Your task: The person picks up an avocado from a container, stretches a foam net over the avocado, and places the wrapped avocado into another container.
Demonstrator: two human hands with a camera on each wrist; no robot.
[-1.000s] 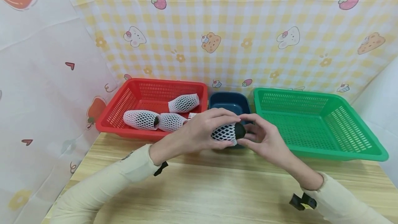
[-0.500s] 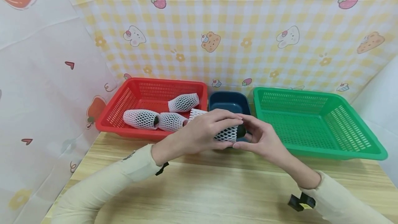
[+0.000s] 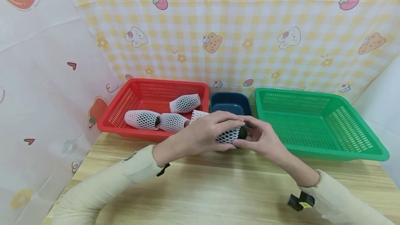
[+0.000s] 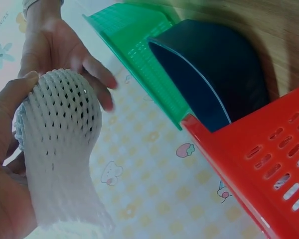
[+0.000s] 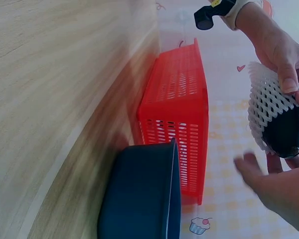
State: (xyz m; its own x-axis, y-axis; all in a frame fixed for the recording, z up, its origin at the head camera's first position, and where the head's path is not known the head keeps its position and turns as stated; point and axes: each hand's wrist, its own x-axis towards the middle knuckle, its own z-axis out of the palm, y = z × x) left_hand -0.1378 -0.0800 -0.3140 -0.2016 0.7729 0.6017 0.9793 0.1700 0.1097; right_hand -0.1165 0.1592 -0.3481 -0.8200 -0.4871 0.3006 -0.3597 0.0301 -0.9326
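Note:
A dark green avocado (image 5: 285, 133), partly covered by a white foam net sleeve (image 4: 60, 114), is held up in front of the blue bin. My left hand (image 3: 203, 131) grips the sleeved part from the left, fingers over the top and thumb below. The avocado's bare end points right in the head view. There my right hand (image 3: 260, 136) curls about that end, its thumb at the sleeve's edge. Several of its fingers are partly hidden behind the fruit; in the right wrist view some are spread and blurred.
A red basket (image 3: 150, 134) at left holds several fruits in foam nets, one netted fruit (image 3: 142, 119) near its front. The dark blue bin (image 3: 230, 96) stands between it and a green basket (image 3: 340, 155) at right. All stand on a wooden table (image 3: 200, 190) before a patterned cloth.
My right hand has shifted slightly left, its thumb now at the sleeve's edge. My left hand still grips the avocado, a little farther right than a second ago.

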